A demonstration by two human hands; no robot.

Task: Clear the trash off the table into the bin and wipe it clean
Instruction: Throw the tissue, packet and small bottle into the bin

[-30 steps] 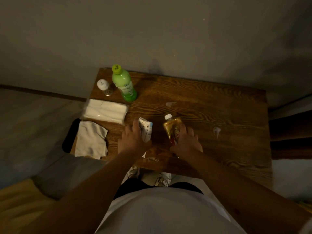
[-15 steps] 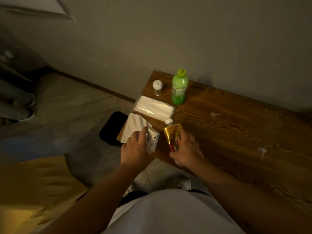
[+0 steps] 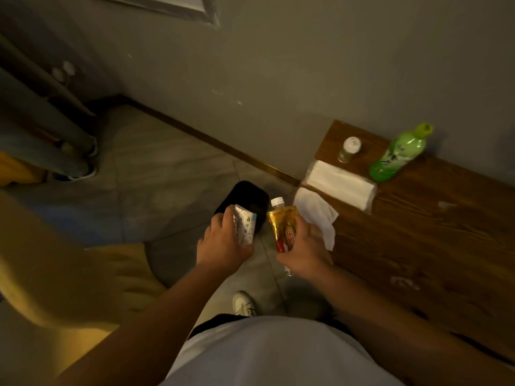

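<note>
The left hand [image 3: 223,246] has its fingers wrapped around a small white carton [image 3: 245,228] with printed marks, holding it over the floor just at the near edge of the black bin [image 3: 245,196]. The right hand [image 3: 305,252] is clamped on a gold and red drink bottle [image 3: 282,227] with a white cap, held upright between the bin and the end of the wooden table [image 3: 423,240]. The bin stands on the grey floor just beside the table's end, its dark opening facing up. On the table, a white cloth [image 3: 317,215] hangs partly over the edge next to the right hand, and a pack of tissues [image 3: 340,183] lies just behind it. Farther back stand a small jar [image 3: 349,149] with a white lid and a green bottle [image 3: 398,154] near the wall. A few small pale scraps [image 3: 404,282] lie on the tabletop. A white shoe [image 3: 243,303] shows below the hands.
</note>
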